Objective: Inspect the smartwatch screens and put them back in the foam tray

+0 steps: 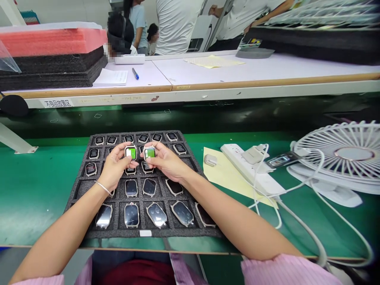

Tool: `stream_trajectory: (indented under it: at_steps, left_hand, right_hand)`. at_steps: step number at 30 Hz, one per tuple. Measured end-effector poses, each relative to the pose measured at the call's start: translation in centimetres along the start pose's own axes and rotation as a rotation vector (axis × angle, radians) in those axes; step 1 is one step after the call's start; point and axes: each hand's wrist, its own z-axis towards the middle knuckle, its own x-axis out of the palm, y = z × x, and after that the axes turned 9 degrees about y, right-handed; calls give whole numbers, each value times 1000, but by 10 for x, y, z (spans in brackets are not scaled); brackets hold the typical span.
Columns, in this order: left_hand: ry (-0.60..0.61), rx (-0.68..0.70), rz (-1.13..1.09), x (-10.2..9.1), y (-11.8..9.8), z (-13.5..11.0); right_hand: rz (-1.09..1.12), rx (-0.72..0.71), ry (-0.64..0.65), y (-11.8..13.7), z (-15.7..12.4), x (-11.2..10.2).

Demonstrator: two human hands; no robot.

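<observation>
A black foam tray (81, 186) lies on the green bench in front of me, its pockets filled with several smartwatch bodies. My left hand (114, 166) grips one watch body (131, 152) whose screen glows green. My right hand (166, 160) grips a second watch body (150, 152), also lit green. Both are held side by side just above the tray's middle rows. Dark-screened watch bodies (131, 215) fill the nearest row. A thin bangle sits on my left wrist.
A yellow sheet (228, 178), a white power strip (249, 168) with plugged chargers and trailing cables, and a white fan (341, 158) lie to the right. Behind runs a white shelf (208, 75) with paper, a pen and foam stacks (50, 55). Other people stand beyond it.
</observation>
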Motion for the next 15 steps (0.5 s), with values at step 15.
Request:
stream_trajectory:
  at_steps: [15]
  left_hand:
    - [12,-38,-13,2,-3,0]
  right_hand:
    - [-42,10,-27,0,1,-1]
